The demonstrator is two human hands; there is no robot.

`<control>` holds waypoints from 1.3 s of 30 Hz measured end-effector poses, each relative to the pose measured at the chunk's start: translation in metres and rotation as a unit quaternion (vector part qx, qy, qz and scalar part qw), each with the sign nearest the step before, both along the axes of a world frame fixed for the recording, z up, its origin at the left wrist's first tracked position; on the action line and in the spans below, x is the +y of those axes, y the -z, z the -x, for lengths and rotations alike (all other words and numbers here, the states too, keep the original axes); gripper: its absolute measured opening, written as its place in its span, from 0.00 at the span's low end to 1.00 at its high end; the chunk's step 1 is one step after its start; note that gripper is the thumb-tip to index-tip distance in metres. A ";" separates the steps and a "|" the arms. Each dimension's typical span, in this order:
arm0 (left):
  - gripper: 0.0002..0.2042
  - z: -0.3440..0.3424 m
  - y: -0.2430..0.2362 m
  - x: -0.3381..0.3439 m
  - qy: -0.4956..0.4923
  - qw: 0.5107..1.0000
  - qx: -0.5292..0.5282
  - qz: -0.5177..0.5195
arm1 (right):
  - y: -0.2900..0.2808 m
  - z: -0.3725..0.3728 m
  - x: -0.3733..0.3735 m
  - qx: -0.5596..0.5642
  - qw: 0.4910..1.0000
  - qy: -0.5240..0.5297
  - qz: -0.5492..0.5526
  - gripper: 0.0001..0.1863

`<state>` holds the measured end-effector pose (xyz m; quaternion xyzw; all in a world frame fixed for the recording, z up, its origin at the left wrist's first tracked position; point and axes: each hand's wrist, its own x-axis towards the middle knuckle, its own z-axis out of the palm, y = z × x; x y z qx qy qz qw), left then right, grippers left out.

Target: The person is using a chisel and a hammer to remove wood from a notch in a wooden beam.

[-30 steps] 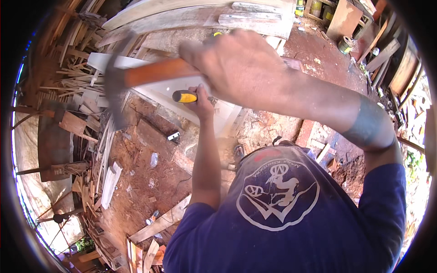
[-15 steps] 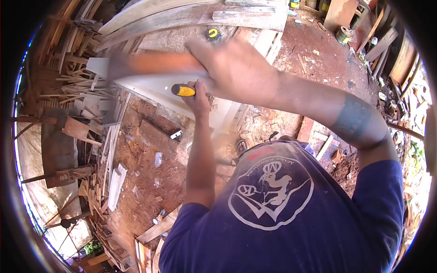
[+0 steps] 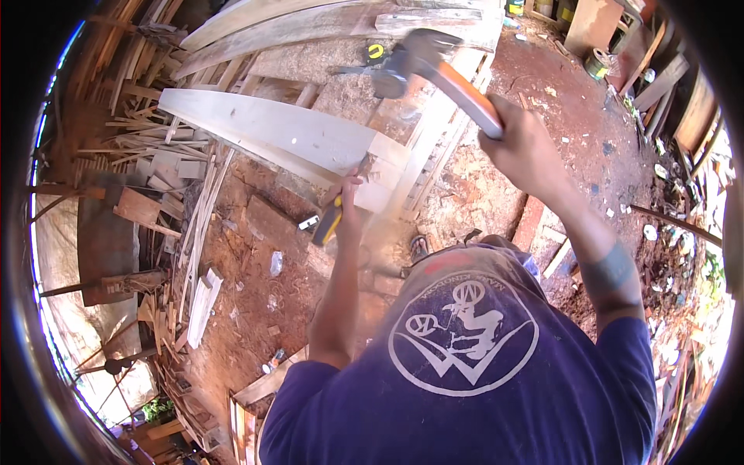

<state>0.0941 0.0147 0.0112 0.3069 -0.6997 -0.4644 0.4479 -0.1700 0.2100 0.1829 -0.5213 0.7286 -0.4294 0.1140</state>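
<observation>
My right hand (image 3: 527, 147) is closed round the orange handle of a hammer (image 3: 463, 94). The hammer's dark head, partly blurred, is raised over the far part of the workbench. Lower and to the left, my left hand (image 3: 350, 200) grips a chisel (image 3: 332, 222) by its yellow and black handle, which points back toward me. The chisel's blade is hidden by the fingers. Those fingers are at the near edge of a long pale board (image 3: 263, 124), beside a rough cut-out (image 3: 370, 164) near its right end.
A yellow and black tape measure (image 3: 376, 52) lies on the bench beyond the board. Several long planks (image 3: 302, 35) lie at the far side. Thin offcuts (image 3: 147, 128) pile up on the left. Tins (image 3: 597, 63) and scrap wood stand at the far right, on a reddish dirt floor (image 3: 535, 85).
The hammer has swung from the left, above the board, to the right and away, uncovering the board. My left hand has lowered, and the chisel's handle has tipped toward me.
</observation>
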 end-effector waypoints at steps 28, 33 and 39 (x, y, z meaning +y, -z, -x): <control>0.17 0.089 -0.004 0.005 0.367 0.839 -0.275 0.292 | 0.158 -0.112 0.132 -0.441 0.769 0.461 -0.044 0.08; 0.16 0.088 0.015 0.003 0.359 0.824 -0.288 0.332 | 0.166 -0.138 0.122 -0.436 0.776 0.456 -0.010 0.08; 0.16 0.092 0.034 0.004 0.297 0.849 -0.246 0.361 | 0.150 -0.141 0.128 -0.340 0.716 0.555 0.252 0.10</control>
